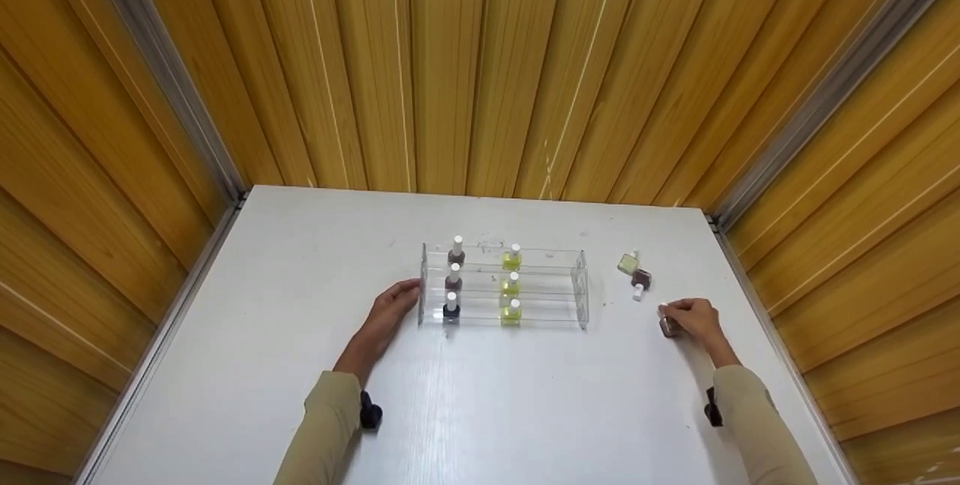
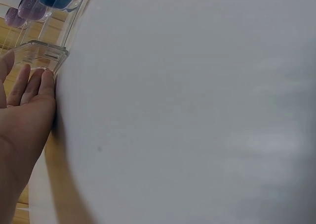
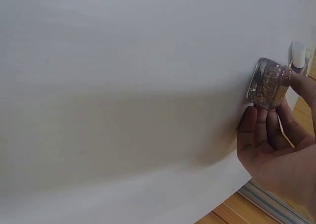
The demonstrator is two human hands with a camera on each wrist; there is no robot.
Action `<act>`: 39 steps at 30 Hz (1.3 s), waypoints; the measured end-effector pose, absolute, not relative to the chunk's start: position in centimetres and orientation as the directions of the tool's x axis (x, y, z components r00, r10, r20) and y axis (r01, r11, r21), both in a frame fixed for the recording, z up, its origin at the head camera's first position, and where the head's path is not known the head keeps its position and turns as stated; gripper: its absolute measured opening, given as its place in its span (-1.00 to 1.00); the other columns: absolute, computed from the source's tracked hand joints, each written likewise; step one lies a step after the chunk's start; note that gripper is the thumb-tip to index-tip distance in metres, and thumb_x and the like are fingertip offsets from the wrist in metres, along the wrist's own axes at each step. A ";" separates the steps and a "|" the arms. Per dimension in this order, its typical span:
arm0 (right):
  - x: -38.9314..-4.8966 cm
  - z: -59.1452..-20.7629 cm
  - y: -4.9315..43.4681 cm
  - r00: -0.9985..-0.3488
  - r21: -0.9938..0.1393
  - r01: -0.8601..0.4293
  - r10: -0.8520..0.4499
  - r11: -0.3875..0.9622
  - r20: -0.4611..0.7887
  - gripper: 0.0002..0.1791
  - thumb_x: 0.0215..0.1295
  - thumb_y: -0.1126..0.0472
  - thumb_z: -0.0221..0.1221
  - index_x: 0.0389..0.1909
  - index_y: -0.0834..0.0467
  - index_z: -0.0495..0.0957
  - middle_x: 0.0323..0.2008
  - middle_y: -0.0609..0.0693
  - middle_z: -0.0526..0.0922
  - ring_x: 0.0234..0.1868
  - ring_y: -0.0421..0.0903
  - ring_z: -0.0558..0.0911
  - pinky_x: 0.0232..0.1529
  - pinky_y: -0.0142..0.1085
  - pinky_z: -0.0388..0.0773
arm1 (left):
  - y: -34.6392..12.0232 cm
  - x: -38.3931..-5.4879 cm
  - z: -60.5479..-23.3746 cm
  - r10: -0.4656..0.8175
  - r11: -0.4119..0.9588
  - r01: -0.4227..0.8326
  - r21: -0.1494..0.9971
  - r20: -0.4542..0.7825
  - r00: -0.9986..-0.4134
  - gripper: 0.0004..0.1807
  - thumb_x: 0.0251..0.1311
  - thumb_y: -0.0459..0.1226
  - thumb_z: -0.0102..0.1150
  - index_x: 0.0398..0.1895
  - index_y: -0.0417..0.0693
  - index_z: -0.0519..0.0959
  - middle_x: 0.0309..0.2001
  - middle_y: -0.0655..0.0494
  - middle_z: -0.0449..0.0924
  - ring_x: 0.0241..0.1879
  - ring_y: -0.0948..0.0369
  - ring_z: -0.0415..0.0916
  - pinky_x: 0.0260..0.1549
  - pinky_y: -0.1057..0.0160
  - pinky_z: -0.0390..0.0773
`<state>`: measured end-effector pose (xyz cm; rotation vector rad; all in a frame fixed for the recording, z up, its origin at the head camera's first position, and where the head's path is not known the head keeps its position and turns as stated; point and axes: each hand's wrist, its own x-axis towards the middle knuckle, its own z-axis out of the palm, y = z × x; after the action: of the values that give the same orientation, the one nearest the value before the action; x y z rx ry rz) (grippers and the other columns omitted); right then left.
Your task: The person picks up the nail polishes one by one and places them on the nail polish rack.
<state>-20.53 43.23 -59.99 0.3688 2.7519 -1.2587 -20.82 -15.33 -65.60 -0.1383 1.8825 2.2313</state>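
A clear tiered display rack (image 1: 580, 290) stands mid-table. On its left side are two mauve nail polish bottles (image 1: 456, 257) and a dark blue nail polish bottle (image 1: 451, 312) in front; yellow nail polish bottles (image 1: 511, 312) form a second column. My left hand (image 1: 388, 312) touches the rack's left end panel (image 2: 42, 51) with its fingers fairly straight. At the right, my right hand (image 1: 696, 320) pinches a glittery brown-pink nail polish bottle (image 3: 270, 83) between thumb and fingers, close to the table. Its cap is hidden by the hand.
Beyond the right hand, a pale green nail polish bottle (image 1: 628, 264) and a dark mauve nail polish bottle (image 1: 641, 279) lie on the white table (image 1: 525, 410). Wood-look panels (image 1: 450, 72) enclose the table at the back and both sides.
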 end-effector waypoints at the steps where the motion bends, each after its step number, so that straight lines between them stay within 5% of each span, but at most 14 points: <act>1: -20.5 -60.1 43.1 -0.955 -0.746 0.292 0.218 0.598 -0.199 -0.56 0.34 0.06 0.29 -0.08 0.42 0.66 -0.49 -0.18 0.70 -0.45 -0.34 0.58 -0.41 -0.50 0.54 | -15.3 -20.8 -65.6 0.105 -0.156 -0.226 0.962 -0.211 -0.972 -0.48 0.46 -0.15 0.18 0.37 -0.21 0.46 0.40 -0.15 0.46 0.50 0.00 0.27 0.57 0.01 0.15; 7: -20.5 -60.4 42.8 -0.899 -0.841 0.400 0.331 0.364 -0.285 -0.43 0.44 0.02 0.25 0.21 0.41 0.46 -0.46 -0.30 0.65 -0.39 -0.40 0.62 -0.32 -0.52 0.61 | -15.4 -20.9 -65.8 0.114 -0.162 -0.220 0.962 -0.203 -0.972 -0.48 0.45 -0.15 0.19 0.36 -0.21 0.46 0.40 -0.14 0.46 0.50 0.00 0.27 0.58 0.01 0.14; 15: -20.5 -60.1 42.2 -0.919 -0.933 0.304 0.316 0.191 -0.235 -0.50 0.37 0.22 0.32 0.19 0.44 0.49 -0.46 -0.29 0.70 -0.38 -0.36 0.70 -0.27 -0.47 0.70 | -15.3 -20.8 -65.7 0.110 -0.204 -0.213 0.955 -0.194 -0.975 -0.54 0.46 -0.21 0.18 0.32 -0.22 0.49 0.37 -0.15 0.50 0.44 0.05 0.35 0.50 0.13 0.26; 28: -21.1 -55.7 39.1 -0.984 -0.908 0.131 0.163 0.399 -0.071 -0.44 0.34 0.20 0.35 0.20 0.51 0.49 -0.34 -0.26 0.73 -0.31 -0.46 0.68 -0.13 -0.50 0.70 | -15.1 -20.8 -65.8 0.145 -0.207 -0.221 0.953 -0.193 -0.970 -0.51 0.48 -0.23 0.14 0.37 -0.26 0.44 0.39 -0.18 0.47 0.47 0.00 0.31 0.53 0.07 0.21; 39: -22.9 -52.7 33.2 -0.998 -0.846 -0.050 0.016 0.530 0.069 -0.59 0.33 0.14 0.37 0.08 0.32 0.66 -0.11 0.15 0.78 -0.28 -0.38 0.68 -0.31 -0.52 0.62 | -15.4 -20.8 -65.8 0.107 -0.187 -0.229 0.955 -0.212 -0.971 -0.51 0.45 -0.21 0.19 0.34 -0.25 0.47 0.37 -0.16 0.50 0.41 0.07 0.36 0.41 0.24 0.29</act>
<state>-22.93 33.17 -52.67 -0.0314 2.8067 -1.5560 -20.84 -15.36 -65.80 -0.1422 1.8469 2.2609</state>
